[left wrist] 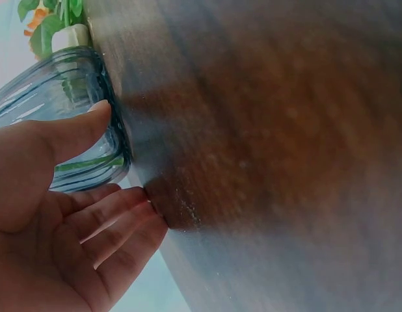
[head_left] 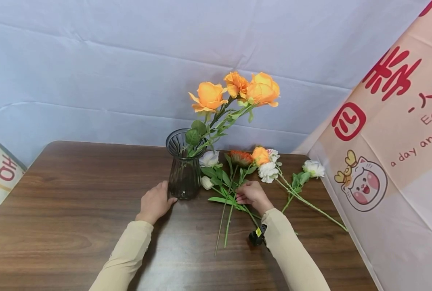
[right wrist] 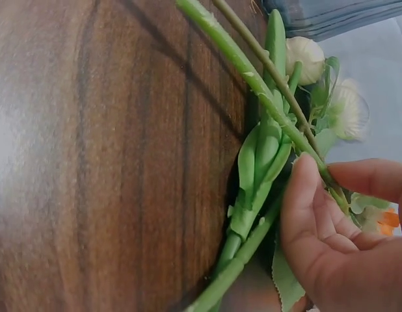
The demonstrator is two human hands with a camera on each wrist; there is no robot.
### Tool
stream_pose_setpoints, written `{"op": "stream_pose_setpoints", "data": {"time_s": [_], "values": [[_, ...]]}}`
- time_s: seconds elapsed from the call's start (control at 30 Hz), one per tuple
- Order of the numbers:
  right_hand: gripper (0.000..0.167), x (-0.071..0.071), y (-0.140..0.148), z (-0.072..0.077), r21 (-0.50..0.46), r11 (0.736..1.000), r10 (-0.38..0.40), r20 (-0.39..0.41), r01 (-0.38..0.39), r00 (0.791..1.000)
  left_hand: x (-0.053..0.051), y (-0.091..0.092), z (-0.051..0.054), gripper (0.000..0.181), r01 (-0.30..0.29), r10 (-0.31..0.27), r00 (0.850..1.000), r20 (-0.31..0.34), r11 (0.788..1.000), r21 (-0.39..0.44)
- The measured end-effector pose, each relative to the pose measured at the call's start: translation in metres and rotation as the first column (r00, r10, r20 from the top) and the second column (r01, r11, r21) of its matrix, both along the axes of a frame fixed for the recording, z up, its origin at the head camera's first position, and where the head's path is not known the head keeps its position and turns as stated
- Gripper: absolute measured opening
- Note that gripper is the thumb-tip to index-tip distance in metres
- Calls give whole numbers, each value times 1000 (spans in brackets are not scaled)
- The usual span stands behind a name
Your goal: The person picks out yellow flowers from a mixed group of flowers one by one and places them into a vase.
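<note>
A dark, ribbed glass vase point(head_left: 184, 178) stands upright, with orange flowers point(head_left: 209, 96) leaning right out of its mouth. My left hand point(head_left: 156, 202) is against the lower left of the vase. Its thumb touches the glass point(left wrist: 90, 71) and its fairly straight fingers point(left wrist: 123, 231) lie beside the base. Right of the vase, my right hand point(head_left: 253, 195) pinches a green flower stem point(right wrist: 253, 81) between thumb and forefinger. A thinner brown stem point(right wrist: 253, 42) runs close to it. The flower that the pinched stem belongs to cannot be made out.
Beyond the right hand lie a red-orange flower point(head_left: 241, 157), an orange flower point(head_left: 261, 155) and white flowers point(head_left: 268, 172). A white flower point(head_left: 314, 168) lies far right. A black object point(head_left: 256, 237) shows by the right wrist. A pale cloth point(head_left: 92, 81) hangs behind the brown table point(head_left: 74, 210).
</note>
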State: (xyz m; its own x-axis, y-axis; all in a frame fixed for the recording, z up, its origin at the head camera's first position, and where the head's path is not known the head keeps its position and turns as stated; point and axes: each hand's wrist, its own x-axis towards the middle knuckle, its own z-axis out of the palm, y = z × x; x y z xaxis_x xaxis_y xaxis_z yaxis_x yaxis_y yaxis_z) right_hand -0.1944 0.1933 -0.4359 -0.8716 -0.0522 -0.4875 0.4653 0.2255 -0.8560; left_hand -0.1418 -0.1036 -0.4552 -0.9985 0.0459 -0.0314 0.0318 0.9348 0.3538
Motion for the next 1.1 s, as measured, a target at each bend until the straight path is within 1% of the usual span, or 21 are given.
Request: {"op": "stream_pose_setpoints", "data": {"time_s": [0.17,0.33,0.6,0.67,0.83,1.1], "values": [[11,0,3,0,-59,998,3,10,-3,1000,0,0,1,60,0,0,1000,3,1000,1],[11,2,5,4,-100,995,22,21,-19,1000,-1,0,2,60,1,-1,1000,11,1000,1],[21,5,7,9,-126,991,50,13,-48,999,0,0,1,60,0,-1,1000,9,1000,7],[19,5,8,9,-137,989,51,15,-48,999,0,0,1,60,0,0,1000,8,1000,7],[5,6,9,11,-147,988,54,19,-51,998,0,0,1,60,0,0,1000,10,1000,10],[5,10,10,20,-150,986,73,22,-69,997,0,0,0,60,-3,3,1000,5,1000,9]]}}
